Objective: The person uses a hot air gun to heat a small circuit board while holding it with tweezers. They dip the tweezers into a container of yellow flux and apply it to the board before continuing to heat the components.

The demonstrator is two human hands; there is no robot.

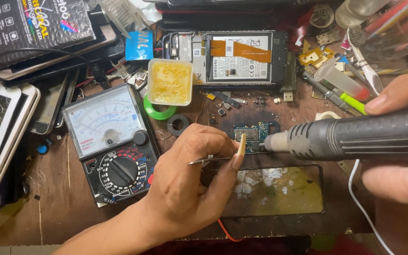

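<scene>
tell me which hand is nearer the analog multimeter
Left. The left hand, pinching tweezers, sits just right of the analog multimeter, almost touching it. The right hand holds the hot air gun at the far right edge.

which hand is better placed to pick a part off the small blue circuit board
Left, probably: the left hand holds thin metal tweezers tipped beside the small blue circuit board; the right hand is full, gripping the grey hot-air gun.
</scene>
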